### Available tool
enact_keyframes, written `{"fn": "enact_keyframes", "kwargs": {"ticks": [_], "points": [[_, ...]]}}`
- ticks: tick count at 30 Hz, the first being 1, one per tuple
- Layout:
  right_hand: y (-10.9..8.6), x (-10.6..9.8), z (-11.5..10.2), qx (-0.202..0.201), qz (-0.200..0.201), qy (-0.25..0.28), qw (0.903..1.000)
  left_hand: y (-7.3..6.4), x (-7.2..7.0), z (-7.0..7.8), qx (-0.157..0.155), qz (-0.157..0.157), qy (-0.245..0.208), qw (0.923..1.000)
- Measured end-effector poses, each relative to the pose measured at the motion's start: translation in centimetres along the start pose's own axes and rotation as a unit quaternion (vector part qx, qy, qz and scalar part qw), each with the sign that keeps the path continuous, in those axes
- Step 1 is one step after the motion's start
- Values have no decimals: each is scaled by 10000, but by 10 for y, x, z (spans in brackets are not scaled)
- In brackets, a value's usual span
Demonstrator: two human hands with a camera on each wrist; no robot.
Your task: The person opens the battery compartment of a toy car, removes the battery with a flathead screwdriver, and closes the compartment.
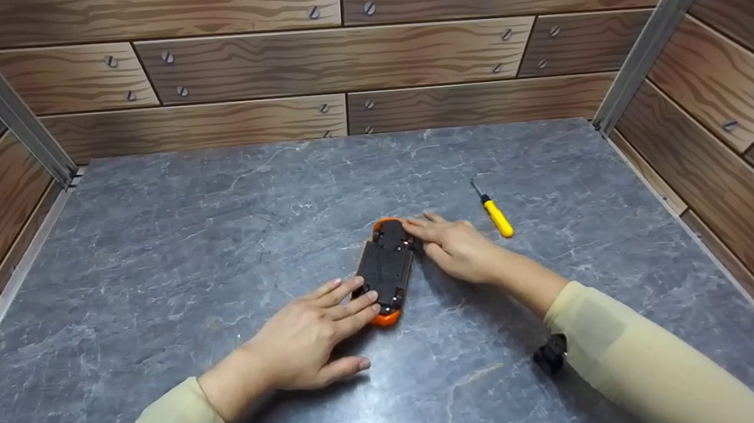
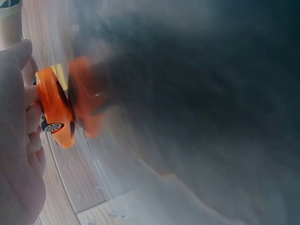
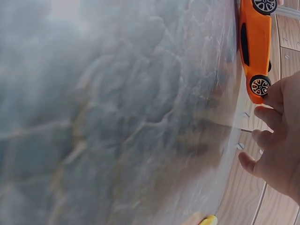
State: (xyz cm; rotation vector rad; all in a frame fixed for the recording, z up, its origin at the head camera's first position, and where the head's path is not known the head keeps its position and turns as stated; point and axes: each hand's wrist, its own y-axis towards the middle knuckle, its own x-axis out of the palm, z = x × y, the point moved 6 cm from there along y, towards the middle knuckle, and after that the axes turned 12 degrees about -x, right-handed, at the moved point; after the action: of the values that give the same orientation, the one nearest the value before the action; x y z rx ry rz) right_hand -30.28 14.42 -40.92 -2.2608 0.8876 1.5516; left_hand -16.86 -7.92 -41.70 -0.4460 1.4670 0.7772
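Fingers (image 1: 352, 305) of the left hand (image 1: 303, 339) lie straight and spread on the near left part of the orange toy car (image 1: 386, 267), while the right hand (image 1: 456, 249), its fingers loosely extended, touches the far right corner. Mid-table (image 1: 220, 249), the car lies upside down, long axis running near to far, far end slightly right; a yellow-handled screwdriver (image 1: 497, 216) lies farther right.

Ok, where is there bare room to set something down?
The tabletop is bare beyond the toy car toward the wooden back wall, left of the left hand, and right of the yellow screwdriver. It's tight between screwdriver and right hand, and crowded at the car, where both hands touch it.
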Motion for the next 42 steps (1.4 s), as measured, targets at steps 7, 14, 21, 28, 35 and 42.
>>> {"fn": "enact_keyframes", "kwargs": {"ticks": [7,14,21,28,35,42], "points": [[10,0,1,-47,4,22,10000,7,2,6,89,-99,-69,9999],[17,2,4,-27,-125,98,9999,12,3,12,172,-46,-57,9998],[21,4,5,-9,-108,159,9998,15,5,16,283,65,-32,9996],[20,8,6,29,-101,412,9991,15,3,16,248,278,-215,9991],[15,3,7,112,340,802,9961,16,-4,7,-139,662,-932,9934],[11,-4,4,272,712,1266,9890,24,-5,-15,-1418,453,-2140,9654]]}}
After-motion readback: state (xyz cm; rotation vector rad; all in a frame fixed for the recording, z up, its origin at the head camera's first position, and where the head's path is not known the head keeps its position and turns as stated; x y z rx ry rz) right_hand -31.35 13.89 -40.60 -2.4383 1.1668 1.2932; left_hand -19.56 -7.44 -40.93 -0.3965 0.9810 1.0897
